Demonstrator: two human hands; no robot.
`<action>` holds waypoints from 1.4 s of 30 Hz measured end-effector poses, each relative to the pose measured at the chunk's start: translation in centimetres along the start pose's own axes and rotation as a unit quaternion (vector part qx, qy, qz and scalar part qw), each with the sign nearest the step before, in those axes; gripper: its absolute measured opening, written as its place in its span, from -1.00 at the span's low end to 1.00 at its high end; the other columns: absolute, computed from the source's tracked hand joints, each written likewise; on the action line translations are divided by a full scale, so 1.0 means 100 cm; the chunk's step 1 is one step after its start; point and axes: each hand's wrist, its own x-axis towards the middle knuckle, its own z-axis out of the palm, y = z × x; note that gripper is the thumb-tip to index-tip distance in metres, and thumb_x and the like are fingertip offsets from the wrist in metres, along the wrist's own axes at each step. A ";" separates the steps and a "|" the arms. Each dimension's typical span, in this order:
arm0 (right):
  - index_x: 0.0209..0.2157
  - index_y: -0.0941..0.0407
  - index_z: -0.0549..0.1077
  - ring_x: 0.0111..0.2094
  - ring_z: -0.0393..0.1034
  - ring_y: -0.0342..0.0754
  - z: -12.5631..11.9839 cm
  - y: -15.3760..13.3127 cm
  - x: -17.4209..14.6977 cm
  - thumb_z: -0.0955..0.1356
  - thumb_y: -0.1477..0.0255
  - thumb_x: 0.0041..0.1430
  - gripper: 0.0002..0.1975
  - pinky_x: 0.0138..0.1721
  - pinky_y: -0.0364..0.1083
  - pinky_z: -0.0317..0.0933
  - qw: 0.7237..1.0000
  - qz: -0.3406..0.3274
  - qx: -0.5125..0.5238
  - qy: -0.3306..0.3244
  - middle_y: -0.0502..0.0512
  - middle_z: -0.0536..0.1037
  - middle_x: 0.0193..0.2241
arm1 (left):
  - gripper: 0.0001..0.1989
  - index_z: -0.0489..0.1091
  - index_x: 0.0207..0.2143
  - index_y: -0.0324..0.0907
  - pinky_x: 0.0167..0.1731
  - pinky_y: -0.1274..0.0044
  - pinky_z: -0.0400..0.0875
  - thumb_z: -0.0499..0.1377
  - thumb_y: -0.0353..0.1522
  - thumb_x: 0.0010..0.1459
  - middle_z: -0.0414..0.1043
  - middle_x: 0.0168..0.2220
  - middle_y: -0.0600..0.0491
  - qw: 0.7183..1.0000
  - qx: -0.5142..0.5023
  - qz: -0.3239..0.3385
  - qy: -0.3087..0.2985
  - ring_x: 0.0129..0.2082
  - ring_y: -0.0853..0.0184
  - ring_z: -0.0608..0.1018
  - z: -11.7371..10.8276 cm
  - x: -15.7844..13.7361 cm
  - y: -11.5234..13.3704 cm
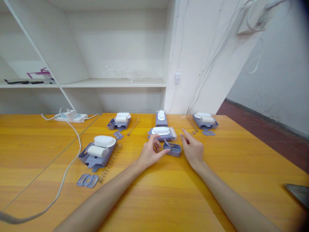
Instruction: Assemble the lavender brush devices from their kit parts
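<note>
One left hand (151, 149) and one right hand (193, 149), both part-curled, flank a purple tray (174, 154); what they grip, I can't tell. A dark slab (298, 192), far right, is cut off.

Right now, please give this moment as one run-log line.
left hand: at left end of small purple plastic tray | right hand: right of tray, grasp unclear | behind tray: white oval bristled piece

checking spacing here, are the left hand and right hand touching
Apart. The head view shows a plain gap between the left hand and right hand, with the gray-purple tray visible there.
</note>
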 end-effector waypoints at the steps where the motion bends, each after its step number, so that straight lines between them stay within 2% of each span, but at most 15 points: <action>1: -0.04 0.08 0.45 -0.58 0.32 -0.10 0.001 0.001 0.000 0.23 0.23 0.19 -0.62 -0.48 -0.14 0.08 0.999 0.038 0.014 -0.005 0.05 0.50 -0.59 | -0.42 0.12 -0.07 -0.13 -0.52 0.60 0.31 0.26 -0.13 -0.07 0.35 -0.45 0.16 1.000 0.028 0.006 0.010 -0.55 0.45 0.40 -0.001 0.001 0.000; 4: -0.16 0.11 0.52 -0.62 0.29 -0.11 0.001 0.000 0.002 0.26 0.12 0.12 -0.58 -0.51 -0.14 0.09 0.990 0.113 0.081 -0.015 0.02 0.47 -0.65 | -0.45 0.20 -0.11 -0.13 -0.31 0.48 0.38 0.27 -0.09 -0.11 0.37 -0.28 0.04 0.994 0.099 0.049 -0.007 -0.33 0.33 0.46 -0.002 0.003 0.001; 6: -0.27 0.14 0.55 -0.57 0.32 -0.11 0.001 -0.004 0.003 0.28 0.10 0.09 -0.58 -0.45 -0.14 0.15 0.981 0.128 0.149 -0.006 0.06 0.51 -0.56 | -0.44 0.22 -0.08 -0.13 -0.13 0.39 0.34 0.28 -0.12 -0.10 0.35 -0.12 -0.03 0.988 0.121 0.087 -0.043 -0.13 0.23 0.43 -0.003 0.003 0.002; 8: -0.36 0.16 0.54 -0.52 0.35 -0.12 0.002 -0.010 0.002 0.30 0.10 0.05 -0.59 -0.42 -0.13 0.21 0.967 0.138 0.213 0.003 0.10 0.53 -0.46 | -0.42 0.20 0.00 -0.11 -0.03 0.34 0.28 0.27 -0.16 -0.06 0.32 -0.03 -0.05 0.982 0.136 0.107 -0.077 -0.02 0.18 0.38 -0.003 0.003 0.002; 10: -0.40 0.17 0.52 -0.54 0.34 -0.12 0.002 -0.016 0.001 0.32 0.09 0.02 -0.60 -0.48 -0.14 0.22 0.947 0.167 0.273 -0.007 0.10 0.52 -0.46 | -0.45 0.16 0.05 -0.10 -0.02 0.31 0.27 0.22 -0.21 0.01 0.33 -0.03 -0.06 0.978 0.153 0.099 -0.100 -0.02 0.18 0.38 -0.003 0.002 0.000; 12: -0.41 0.18 0.49 -0.62 0.31 -0.14 0.001 -0.021 0.000 0.33 0.09 0.00 -0.60 -0.59 -0.16 0.20 0.919 0.210 0.333 -0.030 0.06 0.49 -0.54 | -0.49 0.15 0.06 -0.10 -0.03 0.30 0.28 0.19 -0.25 0.07 0.34 -0.03 -0.06 0.977 0.161 0.084 -0.109 -0.04 0.18 0.39 -0.002 0.002 -0.001; 15: -0.36 0.20 0.47 -0.70 0.27 -0.18 -0.001 -0.026 0.001 0.36 0.11 -0.04 -0.59 -0.68 -0.17 0.19 0.883 0.249 0.396 -0.039 0.02 0.47 -0.58 | -0.49 0.15 0.06 -0.11 -0.01 0.31 0.26 0.19 -0.26 0.07 0.32 -0.01 -0.07 0.979 0.150 0.084 -0.108 -0.02 0.18 0.38 -0.002 0.002 -0.002; 18: -0.27 0.21 0.48 -0.67 0.31 -0.17 -0.002 -0.027 0.004 0.41 0.15 -0.09 -0.56 -0.65 -0.15 0.26 0.862 0.269 0.428 -0.030 0.07 0.52 -0.49 | -0.50 0.16 0.06 -0.11 0.01 0.31 0.25 0.20 -0.27 0.06 0.31 0.00 -0.07 0.981 0.140 0.087 -0.105 0.00 0.18 0.36 -0.002 0.003 -0.001; 23: -0.20 0.22 0.46 -0.51 0.44 -0.06 0.002 -0.028 0.008 0.45 0.23 -0.15 -0.53 -0.46 -0.05 0.39 0.823 0.295 0.485 -0.026 0.19 0.56 -0.33 | -0.51 0.17 0.05 -0.12 0.01 0.32 0.25 0.19 -0.29 0.06 0.32 -0.01 -0.07 0.983 0.129 0.086 -0.100 0.00 0.18 0.36 -0.002 0.003 -0.002; 25: -0.22 0.22 0.48 -0.49 0.45 -0.03 0.002 -0.030 0.008 0.44 0.22 -0.14 -0.55 -0.43 -0.02 0.38 0.833 0.287 0.472 -0.032 0.22 0.57 -0.30 | -0.51 0.17 0.05 -0.11 0.00 0.32 0.25 0.19 -0.30 0.06 0.33 -0.02 -0.06 0.983 0.127 0.087 -0.098 -0.01 0.19 0.37 -0.002 0.003 -0.003; 29: -0.31 0.19 0.53 -0.40 0.45 0.00 -0.002 -0.036 0.005 0.42 0.20 -0.10 -0.63 -0.32 -0.02 0.34 0.901 0.212 0.374 -0.063 0.18 0.58 -0.36 | -0.50 0.16 0.06 -0.11 0.01 0.33 0.25 0.20 -0.32 0.05 0.32 -0.01 -0.04 0.984 0.124 0.083 -0.093 0.00 0.21 0.36 -0.001 0.003 -0.004; 31: -0.34 0.16 0.54 -0.37 0.45 0.02 -0.003 -0.038 0.002 0.42 0.20 -0.10 -0.66 -0.31 -0.02 0.32 0.919 0.176 0.343 -0.085 0.17 0.58 -0.37 | -0.49 0.16 0.06 -0.10 0.01 0.34 0.24 0.21 -0.33 0.05 0.32 0.00 -0.03 0.985 0.122 0.082 -0.094 0.01 0.21 0.36 0.000 0.003 -0.004; 36: -0.37 0.11 0.55 -0.28 0.43 0.01 -0.001 -0.039 -0.005 0.41 0.23 -0.06 -0.74 -0.16 0.01 0.28 0.936 0.088 0.319 -0.119 0.13 0.54 -0.36 | -0.47 0.15 0.06 -0.10 0.00 0.31 0.25 0.21 -0.32 0.04 0.31 0.00 -0.05 0.985 0.124 0.074 -0.097 0.00 0.18 0.36 0.000 0.003 -0.007; 42: -0.38 0.09 0.55 -0.30 0.42 0.00 0.003 -0.036 -0.008 0.42 0.27 -0.06 -0.79 -0.18 0.01 0.30 0.932 0.071 0.324 -0.147 0.11 0.53 -0.37 | -0.46 0.14 0.08 -0.09 0.01 0.30 0.24 0.21 -0.32 0.04 0.31 0.01 -0.06 0.985 0.121 0.072 -0.097 0.01 0.17 0.35 0.001 0.003 -0.011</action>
